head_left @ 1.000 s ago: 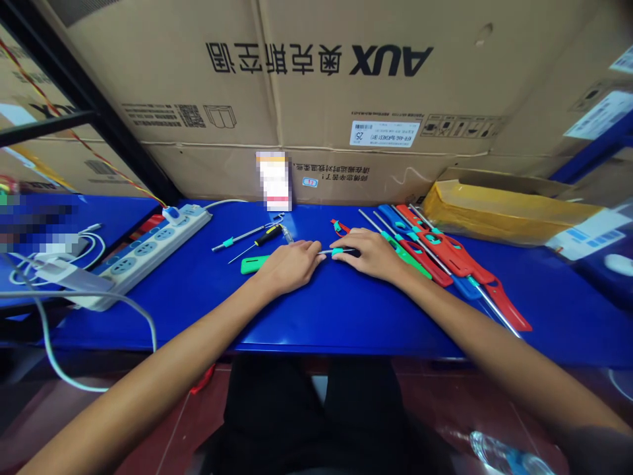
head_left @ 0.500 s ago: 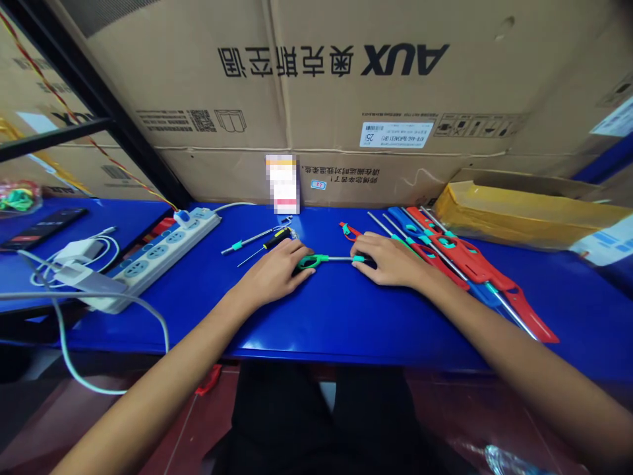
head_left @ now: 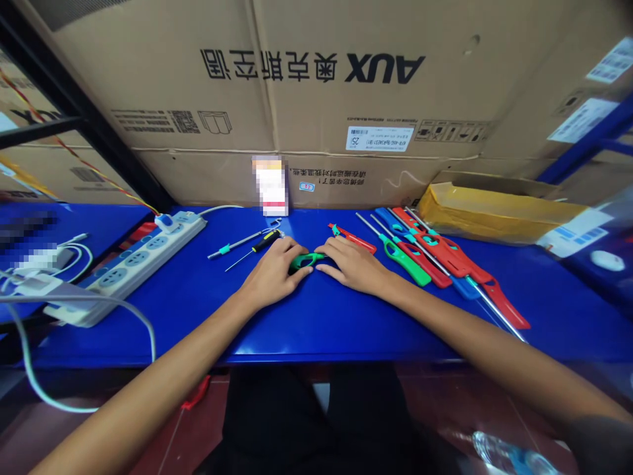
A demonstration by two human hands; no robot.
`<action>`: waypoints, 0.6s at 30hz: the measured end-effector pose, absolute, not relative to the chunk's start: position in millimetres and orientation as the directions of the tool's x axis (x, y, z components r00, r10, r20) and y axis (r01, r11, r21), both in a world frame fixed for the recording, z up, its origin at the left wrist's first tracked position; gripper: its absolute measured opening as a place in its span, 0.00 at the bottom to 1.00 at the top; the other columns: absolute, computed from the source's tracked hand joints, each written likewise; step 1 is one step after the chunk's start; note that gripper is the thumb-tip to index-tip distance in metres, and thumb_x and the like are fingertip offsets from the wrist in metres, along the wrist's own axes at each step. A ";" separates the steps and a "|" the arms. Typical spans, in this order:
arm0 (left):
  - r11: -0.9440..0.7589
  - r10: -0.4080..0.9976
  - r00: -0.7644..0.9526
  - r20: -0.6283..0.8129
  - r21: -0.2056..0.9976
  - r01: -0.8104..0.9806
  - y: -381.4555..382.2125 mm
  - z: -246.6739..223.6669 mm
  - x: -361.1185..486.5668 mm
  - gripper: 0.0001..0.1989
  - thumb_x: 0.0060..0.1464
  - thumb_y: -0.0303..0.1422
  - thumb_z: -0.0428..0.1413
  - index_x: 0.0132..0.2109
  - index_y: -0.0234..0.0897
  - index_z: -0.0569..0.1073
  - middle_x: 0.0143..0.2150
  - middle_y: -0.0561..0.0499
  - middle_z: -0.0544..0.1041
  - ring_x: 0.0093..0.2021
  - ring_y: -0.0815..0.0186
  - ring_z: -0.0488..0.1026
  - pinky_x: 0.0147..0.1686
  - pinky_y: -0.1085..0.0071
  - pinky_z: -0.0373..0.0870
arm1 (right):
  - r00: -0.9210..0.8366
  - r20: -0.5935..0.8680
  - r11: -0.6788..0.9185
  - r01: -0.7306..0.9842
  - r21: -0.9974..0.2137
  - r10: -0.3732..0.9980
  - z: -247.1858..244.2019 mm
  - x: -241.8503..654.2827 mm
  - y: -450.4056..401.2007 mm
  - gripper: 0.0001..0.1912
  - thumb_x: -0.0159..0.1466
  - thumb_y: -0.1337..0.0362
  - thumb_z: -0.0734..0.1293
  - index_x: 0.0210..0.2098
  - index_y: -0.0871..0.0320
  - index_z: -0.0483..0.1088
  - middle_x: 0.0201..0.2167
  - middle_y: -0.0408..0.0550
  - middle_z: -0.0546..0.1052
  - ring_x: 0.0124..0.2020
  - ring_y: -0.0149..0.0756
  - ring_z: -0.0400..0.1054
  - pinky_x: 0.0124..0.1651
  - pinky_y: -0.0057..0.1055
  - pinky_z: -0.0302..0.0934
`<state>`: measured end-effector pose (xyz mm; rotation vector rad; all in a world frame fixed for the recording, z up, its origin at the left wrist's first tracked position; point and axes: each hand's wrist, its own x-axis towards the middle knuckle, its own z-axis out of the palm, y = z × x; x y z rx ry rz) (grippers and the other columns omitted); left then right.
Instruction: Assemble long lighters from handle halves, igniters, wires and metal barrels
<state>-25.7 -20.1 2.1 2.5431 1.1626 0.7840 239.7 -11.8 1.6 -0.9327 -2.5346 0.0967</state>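
Near the middle of the blue table, a green long-nosed lighter (head_left: pixel 309 259) lies between my two hands. My left hand (head_left: pixel 271 274) is closed round its handle end. The fingers of my right hand (head_left: pixel 357 265) are closed at its front end and hide the metal barrel. Beside my left hand lie a black-and-yellow screwdriver (head_left: pixel 267 241) and a loose metal lighter tube (head_left: pixel 242 243) with a teal piece. Just behind my right hand is a red lighter shell (head_left: pixel 360 241). Several more lighters, among them a green lighter (head_left: pixel 408 262) and a red lighter (head_left: pixel 457 256), lie to the right.
A white power strip (head_left: pixel 133 267) with cables occupies the left side. At the back right sits an open yellow-taped carton (head_left: pixel 494 218). A large cardboard box (head_left: pixel 306 132) stands behind the table. On the floor at lower right lies a clear plastic bottle (head_left: pixel 509 452).
My right hand has slid left along the metal barrel to the green handle, covering the barrel. My left hand keeps its hold. The view has shifted slightly right.
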 end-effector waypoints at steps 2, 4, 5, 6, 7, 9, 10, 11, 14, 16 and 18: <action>-0.634 0.774 0.520 0.361 0.438 0.638 -20.5 2.3 -23.3 0.12 0.73 0.40 0.61 0.56 0.40 0.81 0.52 0.42 0.79 0.55 0.48 0.77 0.60 0.46 0.77 | -0.653 0.384 0.756 0.600 -0.262 0.652 -1.6 238.2 -11.0 0.15 0.84 0.55 0.66 0.61 0.57 0.77 0.53 0.59 0.82 0.58 0.53 0.77 0.65 0.52 0.73; -0.618 0.786 0.508 0.352 0.452 0.644 -20.8 2.8 -21.9 0.11 0.72 0.39 0.61 0.55 0.39 0.80 0.51 0.43 0.78 0.55 0.49 0.76 0.60 0.47 0.76 | -0.630 0.388 0.739 0.602 -0.301 0.672 -3.2 235.9 -9.7 0.15 0.84 0.54 0.66 0.59 0.56 0.77 0.53 0.57 0.81 0.58 0.52 0.76 0.66 0.52 0.72; -0.612 0.791 0.504 0.348 0.454 0.647 -20.8 3.1 -21.8 0.11 0.72 0.39 0.61 0.54 0.39 0.80 0.51 0.43 0.78 0.55 0.49 0.76 0.61 0.48 0.75 | -0.623 0.385 0.731 0.608 -0.309 0.681 -3.5 234.2 -8.8 0.15 0.84 0.53 0.66 0.59 0.56 0.77 0.53 0.57 0.81 0.58 0.52 0.76 0.66 0.52 0.71; -0.610 0.792 0.503 0.345 0.453 0.650 -20.7 3.4 -21.9 0.11 0.73 0.40 0.61 0.54 0.39 0.80 0.51 0.43 0.78 0.55 0.49 0.76 0.61 0.48 0.75 | -0.622 0.376 0.725 0.616 -0.307 0.687 -3.5 232.0 -7.5 0.15 0.84 0.52 0.67 0.58 0.56 0.76 0.53 0.57 0.80 0.58 0.52 0.75 0.66 0.52 0.71; -0.608 0.794 0.504 0.340 0.450 0.654 -20.5 3.6 -22.2 0.12 0.73 0.40 0.60 0.55 0.39 0.79 0.51 0.43 0.78 0.55 0.49 0.76 0.61 0.48 0.74 | -0.623 0.360 0.719 0.623 -0.307 0.694 -3.5 229.5 -5.9 0.15 0.84 0.52 0.67 0.57 0.56 0.76 0.54 0.57 0.80 0.58 0.52 0.75 0.65 0.51 0.70; -0.609 0.793 0.511 0.332 0.437 0.662 -19.6 3.8 -23.4 0.13 0.74 0.42 0.58 0.56 0.40 0.79 0.51 0.44 0.78 0.54 0.49 0.75 0.60 0.48 0.73 | -0.625 0.321 0.702 0.644 -0.303 0.712 -3.8 224.1 -1.9 0.14 0.84 0.52 0.66 0.55 0.55 0.76 0.52 0.55 0.80 0.57 0.50 0.75 0.64 0.49 0.70; -0.613 0.790 0.515 0.332 0.421 0.669 -19.0 3.8 -24.1 0.13 0.75 0.42 0.57 0.56 0.40 0.79 0.50 0.44 0.78 0.54 0.48 0.75 0.58 0.49 0.72 | -0.622 0.312 0.695 0.655 -0.297 0.719 -4.4 221.7 0.3 0.13 0.84 0.52 0.66 0.54 0.55 0.76 0.52 0.55 0.80 0.57 0.50 0.75 0.63 0.48 0.70; -0.615 0.788 0.516 0.335 0.406 0.676 -18.3 3.7 -24.7 0.14 0.75 0.43 0.56 0.55 0.40 0.79 0.51 0.43 0.78 0.53 0.48 0.75 0.57 0.49 0.72 | -0.615 0.310 0.688 0.666 -0.288 0.725 -5.3 219.7 2.5 0.13 0.84 0.53 0.67 0.54 0.55 0.76 0.52 0.54 0.80 0.57 0.49 0.75 0.63 0.47 0.69; -0.610 0.791 0.502 0.351 0.382 0.694 -16.2 3.7 -25.9 0.16 0.76 0.47 0.56 0.56 0.41 0.79 0.52 0.43 0.79 0.53 0.47 0.75 0.54 0.50 0.69 | -0.619 0.331 0.699 0.667 -0.259 0.712 -9.4 217.3 7.2 0.12 0.84 0.53 0.67 0.55 0.55 0.76 0.52 0.54 0.80 0.57 0.48 0.75 0.62 0.45 0.69; -0.600 0.798 0.496 0.341 0.388 0.699 -15.3 4.3 -26.0 0.17 0.75 0.48 0.56 0.54 0.41 0.79 0.51 0.44 0.80 0.53 0.47 0.76 0.53 0.51 0.68 | -0.622 0.356 0.710 0.664 -0.232 0.698 -11.6 217.9 8.4 0.12 0.84 0.53 0.67 0.54 0.56 0.75 0.52 0.54 0.80 0.57 0.48 0.75 0.63 0.45 0.68; -0.589 0.808 0.491 0.327 0.401 0.702 -15.4 5.7 -25.5 0.17 0.74 0.49 0.57 0.54 0.42 0.80 0.50 0.45 0.79 0.53 0.47 0.76 0.53 0.51 0.68 | -0.635 0.362 0.724 0.655 -0.216 0.682 -12.0 219.2 8.0 0.13 0.84 0.54 0.67 0.54 0.56 0.75 0.52 0.54 0.80 0.57 0.48 0.75 0.63 0.45 0.67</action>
